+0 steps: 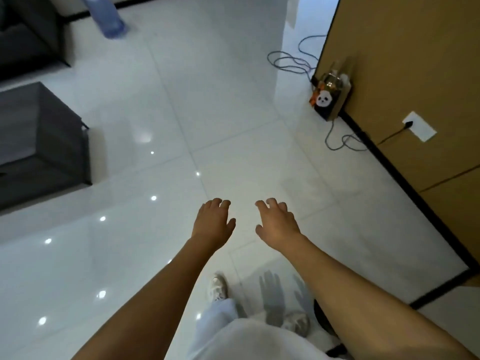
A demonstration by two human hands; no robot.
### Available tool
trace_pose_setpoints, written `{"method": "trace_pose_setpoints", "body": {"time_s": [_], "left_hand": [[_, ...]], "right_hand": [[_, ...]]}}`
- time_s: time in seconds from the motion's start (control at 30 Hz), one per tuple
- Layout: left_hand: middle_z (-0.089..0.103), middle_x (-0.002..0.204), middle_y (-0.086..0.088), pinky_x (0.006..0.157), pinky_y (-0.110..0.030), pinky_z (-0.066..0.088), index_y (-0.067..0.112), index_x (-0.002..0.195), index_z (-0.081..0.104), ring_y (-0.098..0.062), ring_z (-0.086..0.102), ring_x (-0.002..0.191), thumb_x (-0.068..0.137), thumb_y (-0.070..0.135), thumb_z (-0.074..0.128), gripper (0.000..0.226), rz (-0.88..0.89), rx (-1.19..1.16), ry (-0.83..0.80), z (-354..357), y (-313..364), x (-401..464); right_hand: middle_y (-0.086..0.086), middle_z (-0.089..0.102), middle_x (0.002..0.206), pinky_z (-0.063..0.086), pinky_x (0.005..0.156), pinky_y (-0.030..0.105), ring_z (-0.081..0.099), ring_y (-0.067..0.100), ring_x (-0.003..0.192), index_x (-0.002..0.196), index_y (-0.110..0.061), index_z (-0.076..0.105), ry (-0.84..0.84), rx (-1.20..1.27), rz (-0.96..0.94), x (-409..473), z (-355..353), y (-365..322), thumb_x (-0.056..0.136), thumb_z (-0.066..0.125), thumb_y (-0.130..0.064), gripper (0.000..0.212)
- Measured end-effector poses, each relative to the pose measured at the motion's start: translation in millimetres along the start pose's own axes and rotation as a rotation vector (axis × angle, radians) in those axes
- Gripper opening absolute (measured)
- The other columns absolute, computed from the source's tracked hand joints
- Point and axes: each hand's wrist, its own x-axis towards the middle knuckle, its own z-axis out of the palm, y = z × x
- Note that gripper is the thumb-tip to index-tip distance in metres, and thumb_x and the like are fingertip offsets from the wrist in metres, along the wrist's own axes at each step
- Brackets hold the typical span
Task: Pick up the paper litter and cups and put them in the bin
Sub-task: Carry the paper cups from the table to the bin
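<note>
Panda-print paper bag (329,98): upright on the floor, against the tan wall (415,61), holding what may be a clear cup; too blurred to tell. Grey cable (288,62): coiled just beside the bag. Wall socket (419,126): near the bag. Left hand (213,224), right hand (276,224): empty, fingers loosely spread, over glossy white tile floor (220,113), well apart from the bag. Dark cabinet (44,141), blue water bottle (106,16): far across from the bag.

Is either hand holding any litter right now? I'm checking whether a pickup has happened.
No, the left hand and right hand both hang over the floor with loosely curled fingers, holding nothing.
</note>
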Motion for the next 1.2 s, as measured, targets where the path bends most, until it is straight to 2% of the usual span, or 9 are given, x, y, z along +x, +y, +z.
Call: {"method": "trace_pose_setpoints", "body": {"time_s": [0.3, 0.57, 0.8, 1.2], "left_hand": [[0.047, 0.136, -0.007, 0.105, -0.031, 0.034, 0.013, 0.140, 0.039, -0.024, 0.044, 0.123, 0.096, 0.035, 0.048, 0.050, -0.259, -0.074, 0.066, -67, -208, -22], [0.048, 0.134, -0.007, 0.104, -0.031, 0.034, 0.013, 0.139, 0.040, -0.025, 0.045, 0.122, 0.095, 0.035, 0.048, 0.049, -0.481, -0.142, 0.103, -109, -326, -12], [0.049, 0.133, -0.006, 0.105, -0.032, 0.034, 0.014, 0.136, 0.042, -0.024, 0.045, 0.121, 0.096, 0.035, 0.047, 0.046, -0.594, -0.176, 0.096, -154, -417, 75], [0.048, 0.134, -0.006, 0.107, -0.034, 0.033, 0.013, 0.136, 0.043, -0.024, 0.044, 0.124, 0.096, 0.034, 0.046, 0.046, -0.674, -0.191, 0.098, -273, -568, 251]], "right_hand": [[0.009, 0.035, 0.142, 0.040, 0.096, 0.038, 0.038, 0.031, 0.124, 0.144, -0.019, 0.031, -0.083, -0.117, -0.244, 82, 7, -216, 0.091, 0.051, -0.019, 0.056], [0.009, 0.035, 0.142, 0.040, 0.097, 0.039, 0.038, 0.031, 0.124, 0.144, -0.019, 0.031, -0.153, -0.212, -0.426, 161, -2, -339, 0.091, 0.052, -0.023, 0.057], [0.009, 0.035, 0.142, 0.042, 0.094, 0.038, 0.039, 0.032, 0.123, 0.144, -0.019, 0.031, -0.186, -0.253, -0.509, 292, -32, -423, 0.091, 0.053, -0.023, 0.058], [0.009, 0.036, 0.140, 0.042, 0.094, 0.039, 0.039, 0.032, 0.123, 0.145, -0.020, 0.030, -0.209, -0.320, -0.592, 522, -123, -580, 0.091, 0.052, -0.024, 0.058]]}}
